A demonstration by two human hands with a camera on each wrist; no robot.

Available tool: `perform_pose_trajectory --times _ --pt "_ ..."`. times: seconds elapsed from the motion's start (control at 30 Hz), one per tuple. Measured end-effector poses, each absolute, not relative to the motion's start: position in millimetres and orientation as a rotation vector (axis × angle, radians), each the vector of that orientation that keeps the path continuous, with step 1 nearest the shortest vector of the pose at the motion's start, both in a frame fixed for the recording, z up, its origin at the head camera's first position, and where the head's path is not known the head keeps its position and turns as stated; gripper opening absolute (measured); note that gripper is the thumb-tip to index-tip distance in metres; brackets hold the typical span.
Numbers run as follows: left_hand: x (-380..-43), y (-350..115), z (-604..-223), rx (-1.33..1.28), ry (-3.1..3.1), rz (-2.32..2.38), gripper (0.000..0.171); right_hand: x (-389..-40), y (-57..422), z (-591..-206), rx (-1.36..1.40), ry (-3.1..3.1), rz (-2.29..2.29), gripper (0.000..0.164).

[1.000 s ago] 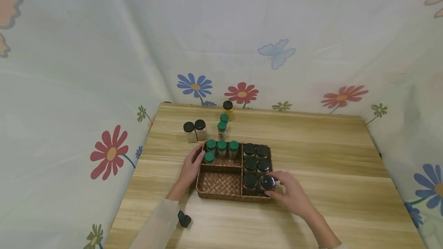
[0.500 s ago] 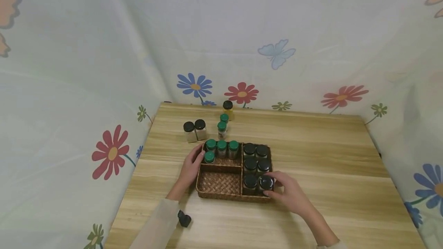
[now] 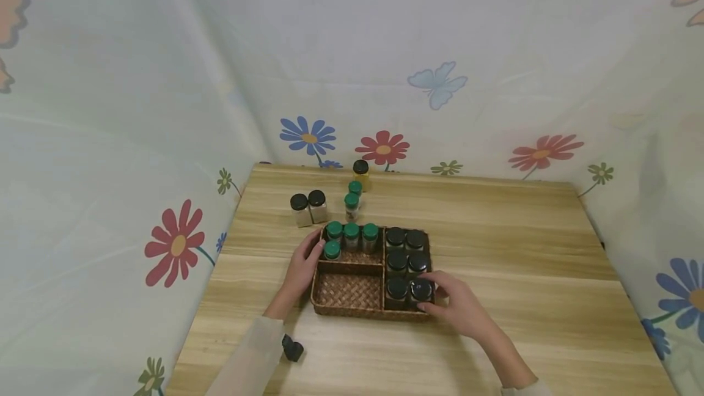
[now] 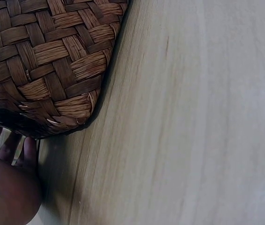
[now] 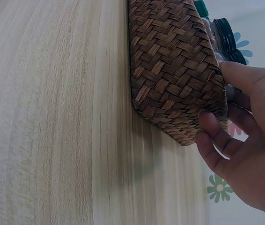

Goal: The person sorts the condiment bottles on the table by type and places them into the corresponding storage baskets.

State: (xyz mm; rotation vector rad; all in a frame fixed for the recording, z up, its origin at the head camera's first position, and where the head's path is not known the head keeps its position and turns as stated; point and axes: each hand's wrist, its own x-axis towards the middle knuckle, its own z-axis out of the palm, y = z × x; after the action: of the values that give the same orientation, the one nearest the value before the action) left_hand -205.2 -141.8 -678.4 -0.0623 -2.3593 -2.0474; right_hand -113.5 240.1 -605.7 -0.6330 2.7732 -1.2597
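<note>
A divided woven basket (image 3: pixel 348 310) lies on the wooden table. My left hand (image 3: pixel 301 266) holds its left rim, thumb over the edge; in the left wrist view the fingers are partly hidden behind the basket's end. In the right compartment stand several black-lidded jars. My right hand (image 3: pixel 459 301) grips the front right jar (image 3: pixel 421 290) between thumb and fingers, and its other fingers lie against the basket's outer wall in the right wrist view. Several green-capped bottles (image 3: pixel 351 236) fill part of the back left compartment. The front left compartment (image 3: pixel 349 291) shows its bare woven floor.
Behind the basket are two black-lidded jars (image 3: pixel 309 209), two green-capped bottles (image 3: pixel 352 203) and a yellowish jar with a black lid (image 3: pixel 360 175). A small black object (image 3: pixel 293 349) lies beside my left sleeve. A flowered cloth wall (image 3: pixel 440 115) rises behind the table.
My right hand and the front right jar have shifted slightly left, the jar now standing a little further inside its compartment. The left hand and basket have stayed in place.
</note>
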Motion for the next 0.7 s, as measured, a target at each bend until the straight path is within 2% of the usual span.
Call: perform_pose_trajectory --times 0.43,0.7 --pt "-207.6 -144.8 -680.9 -0.092 -2.383 -2.087 0.055 -114.7 240.5 -607.6 -0.634 2.767 -1.264 0.052" --pt "-199.1 -144.8 -651.0 -0.100 -2.422 -2.096 0.054 -110.7 237.9 -605.9 -0.583 2.776 -1.278 0.053"
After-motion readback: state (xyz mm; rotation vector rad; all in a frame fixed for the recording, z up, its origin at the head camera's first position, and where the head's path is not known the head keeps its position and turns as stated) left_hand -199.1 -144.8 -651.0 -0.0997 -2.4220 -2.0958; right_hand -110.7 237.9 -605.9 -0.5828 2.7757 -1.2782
